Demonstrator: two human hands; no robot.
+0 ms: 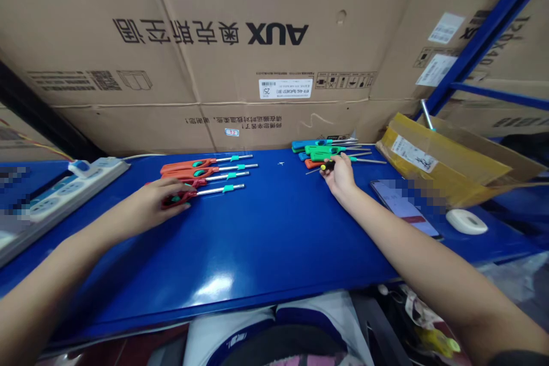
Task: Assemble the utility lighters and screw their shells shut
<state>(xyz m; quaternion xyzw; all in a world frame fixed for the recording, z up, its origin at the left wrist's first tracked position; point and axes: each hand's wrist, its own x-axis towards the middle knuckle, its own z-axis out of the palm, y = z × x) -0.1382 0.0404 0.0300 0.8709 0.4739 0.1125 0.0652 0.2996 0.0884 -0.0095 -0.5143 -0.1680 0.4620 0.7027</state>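
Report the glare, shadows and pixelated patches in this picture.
Head view: white glare near the front edge of the glossy blue tabletop; head view: a soft shadow beneath the left forearm; head view: glints on the silver metal lighter tubes; head view: blocky pixelation over parts of the flat rectangular phone and long white power strip.
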